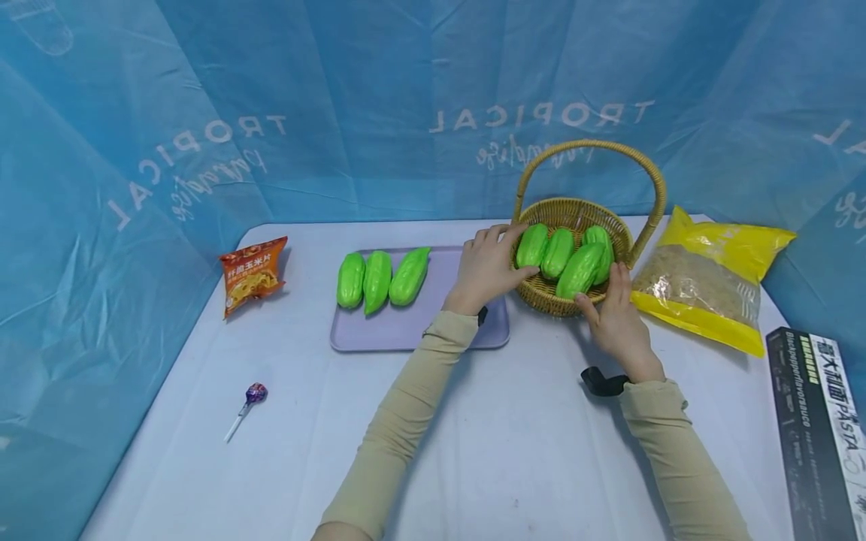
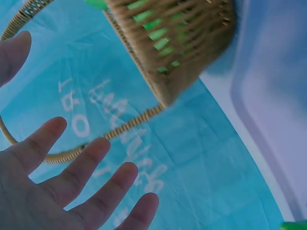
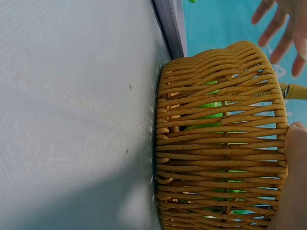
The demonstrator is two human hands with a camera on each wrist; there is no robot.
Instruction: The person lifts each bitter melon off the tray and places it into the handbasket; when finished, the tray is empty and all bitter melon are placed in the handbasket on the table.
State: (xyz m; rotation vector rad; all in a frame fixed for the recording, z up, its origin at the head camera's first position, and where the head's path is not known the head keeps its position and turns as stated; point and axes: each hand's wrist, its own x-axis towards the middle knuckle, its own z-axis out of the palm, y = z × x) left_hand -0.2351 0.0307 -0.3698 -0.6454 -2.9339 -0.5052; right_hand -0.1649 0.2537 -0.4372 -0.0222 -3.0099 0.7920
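Observation:
A wicker basket (image 1: 551, 302) with a tall arched handle holds several green bitter melons (image 1: 580, 269). My left hand (image 1: 489, 264) is over its left side, fingers spread, close by the leftmost melon. In the left wrist view that left hand (image 2: 72, 191) shows straight fingers with nothing between them, apart from the basket wall (image 2: 187, 52). The right hand (image 1: 619, 327) is at the front right rim, fingers extended. Its thumb (image 3: 295, 158) rests right at the rim in the right wrist view. Three more bitter melons (image 1: 377, 276) lie side by side on a purple tray (image 1: 379, 338).
A yellow bag (image 1: 710, 274) with a clear window leans beside the basket on the right. A black pasta box (image 1: 805, 421) lies at the right edge. On the left are an orange snack packet (image 1: 253, 276) and a lollipop (image 1: 255, 393). Blue curtains (image 1: 379, 113) enclose the table.

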